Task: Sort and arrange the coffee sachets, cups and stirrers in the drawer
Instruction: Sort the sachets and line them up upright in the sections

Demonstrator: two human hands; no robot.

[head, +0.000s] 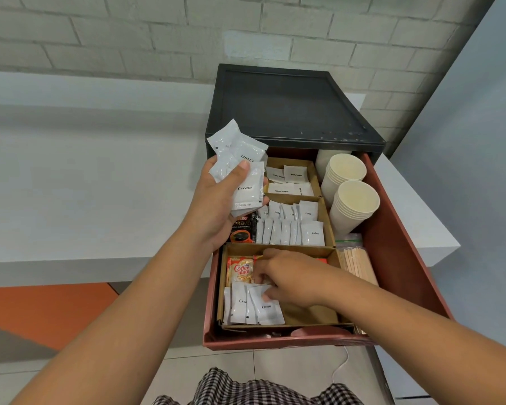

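Note:
The red drawer is pulled out of a black cabinet. My left hand holds a bunch of white cream sachets above the drawer's left edge. My right hand reaches into the near cardboard compartment, fingers touching the white cream sachets standing there beside a Coffee-mate sachet. Coffee sachets fill the middle compartment and white sugar sachets the far one. Two stacks of paper cups stand at the right, with wooden stirrers in front of them.
A black instant-coffee sachet lies under my left hand. A zip bag sits by the stirrers. The cabinet stands on a white counter against a brick wall. A white cable hangs below the drawer.

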